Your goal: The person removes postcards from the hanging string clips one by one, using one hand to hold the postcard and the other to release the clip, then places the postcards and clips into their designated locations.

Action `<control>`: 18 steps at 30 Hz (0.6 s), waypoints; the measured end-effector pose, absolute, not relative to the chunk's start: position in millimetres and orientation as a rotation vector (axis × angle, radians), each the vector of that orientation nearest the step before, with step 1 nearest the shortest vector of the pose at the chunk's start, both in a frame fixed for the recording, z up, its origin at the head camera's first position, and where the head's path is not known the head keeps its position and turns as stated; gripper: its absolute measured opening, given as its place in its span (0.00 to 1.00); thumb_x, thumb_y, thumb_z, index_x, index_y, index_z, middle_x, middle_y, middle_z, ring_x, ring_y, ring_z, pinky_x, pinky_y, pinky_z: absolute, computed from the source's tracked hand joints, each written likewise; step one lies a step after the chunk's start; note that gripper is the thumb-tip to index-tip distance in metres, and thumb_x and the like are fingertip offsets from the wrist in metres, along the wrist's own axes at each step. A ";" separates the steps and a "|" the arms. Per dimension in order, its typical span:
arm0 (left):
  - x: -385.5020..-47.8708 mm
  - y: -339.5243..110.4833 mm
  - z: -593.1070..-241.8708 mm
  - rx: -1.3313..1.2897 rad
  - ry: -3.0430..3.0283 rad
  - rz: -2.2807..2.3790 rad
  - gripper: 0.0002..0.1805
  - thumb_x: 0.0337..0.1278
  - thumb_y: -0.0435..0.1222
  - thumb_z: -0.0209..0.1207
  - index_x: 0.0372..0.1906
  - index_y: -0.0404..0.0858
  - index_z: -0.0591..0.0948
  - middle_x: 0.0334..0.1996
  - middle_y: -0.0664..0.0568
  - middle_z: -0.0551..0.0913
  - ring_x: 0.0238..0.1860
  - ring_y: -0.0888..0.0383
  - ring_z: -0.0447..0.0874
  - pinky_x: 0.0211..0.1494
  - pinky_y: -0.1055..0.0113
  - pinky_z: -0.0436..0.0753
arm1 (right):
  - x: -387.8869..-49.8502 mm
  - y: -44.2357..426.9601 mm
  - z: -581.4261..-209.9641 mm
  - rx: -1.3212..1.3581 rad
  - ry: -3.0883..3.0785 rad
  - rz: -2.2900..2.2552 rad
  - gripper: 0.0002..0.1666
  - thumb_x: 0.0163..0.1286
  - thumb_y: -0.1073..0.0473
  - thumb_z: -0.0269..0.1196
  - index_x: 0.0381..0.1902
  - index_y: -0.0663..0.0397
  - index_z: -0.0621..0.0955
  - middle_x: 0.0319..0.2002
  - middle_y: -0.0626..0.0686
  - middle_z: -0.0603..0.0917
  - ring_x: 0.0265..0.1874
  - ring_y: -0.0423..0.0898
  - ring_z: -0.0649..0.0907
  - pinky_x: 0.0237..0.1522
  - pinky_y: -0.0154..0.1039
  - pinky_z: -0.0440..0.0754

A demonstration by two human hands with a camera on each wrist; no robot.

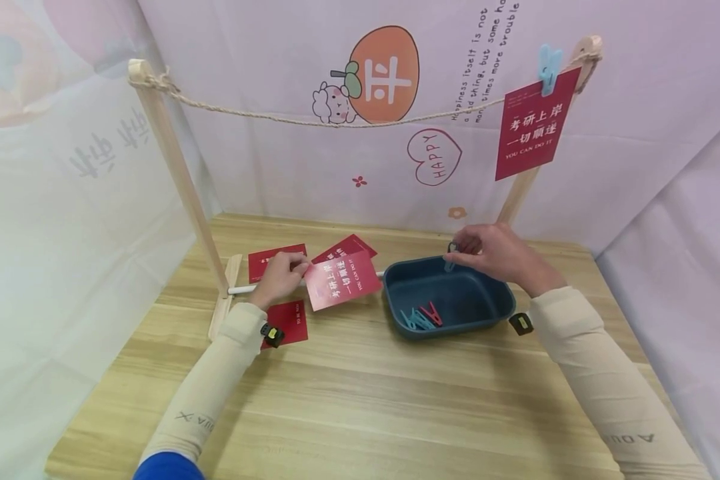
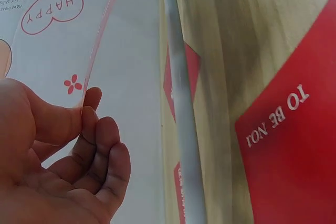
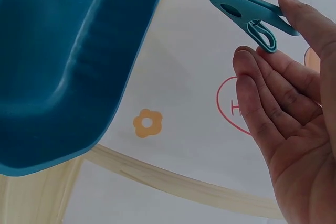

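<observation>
My left hand (image 1: pixel 283 275) pinches the edge of a red card (image 1: pixel 343 281) with white lettering, held above the table. In the left wrist view that card (image 2: pixel 102 32) appears edge-on between thumb and fingers. Over the far right rim of a dark blue basin (image 1: pixel 403 313), my right hand (image 1: pixel 499 255) holds a teal clothespin (image 3: pixel 247 11) between thumb and fingertips. Several blue clothespins (image 1: pixel 419 320) and a red clothespin (image 1: pixel 433 313) lie in the basin. Other red cards (image 1: pixel 269 262) lie on the table around my left hand.
A rope (image 1: pixel 288 120) sags between two wooden posts (image 1: pixel 177 167). From its right end hangs a red card (image 1: pixel 534 127), clipped by a light blue clothespin (image 1: pixel 549 70). A white rod (image 1: pixel 241 290) runs low behind the left hand. White printed cloth (image 1: pixel 264 180) backs the wooden table (image 1: pixel 360 400).
</observation>
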State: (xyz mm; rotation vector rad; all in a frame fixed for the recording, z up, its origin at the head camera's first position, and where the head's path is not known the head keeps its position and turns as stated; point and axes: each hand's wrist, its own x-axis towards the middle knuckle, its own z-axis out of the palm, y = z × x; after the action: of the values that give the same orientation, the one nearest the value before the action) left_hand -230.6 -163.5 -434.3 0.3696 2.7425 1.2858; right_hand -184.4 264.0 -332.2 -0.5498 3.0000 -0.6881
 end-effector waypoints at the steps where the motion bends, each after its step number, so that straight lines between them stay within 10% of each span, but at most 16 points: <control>1: -230.4 -164.1 -435.2 0.372 2.746 1.277 0.14 0.79 0.35 0.54 0.54 0.35 0.88 0.48 0.40 0.87 0.39 0.50 0.76 0.37 0.66 0.77 | -184.4 264.3 -333.1 -0.545 2.996 -0.687 0.24 0.69 0.48 0.75 0.55 0.58 0.86 0.48 0.59 0.92 0.46 0.54 0.90 0.54 0.56 0.91; 18: -227.0 -165.4 -447.5 0.399 2.720 1.216 0.14 0.79 0.33 0.54 0.55 0.34 0.88 0.53 0.38 0.88 0.37 0.53 0.76 0.35 0.67 0.75 | -183.8 266.0 -349.1 -0.557 2.969 -0.675 0.21 0.69 0.47 0.74 0.52 0.54 0.87 0.46 0.55 0.92 0.45 0.52 0.91 0.52 0.54 0.92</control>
State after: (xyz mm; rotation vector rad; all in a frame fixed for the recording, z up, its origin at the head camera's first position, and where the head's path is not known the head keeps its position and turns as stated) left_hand -227.0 -165.4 -447.5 0.3988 2.7197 1.2155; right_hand -183.8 266.0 -349.1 -0.5574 2.9692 -0.6754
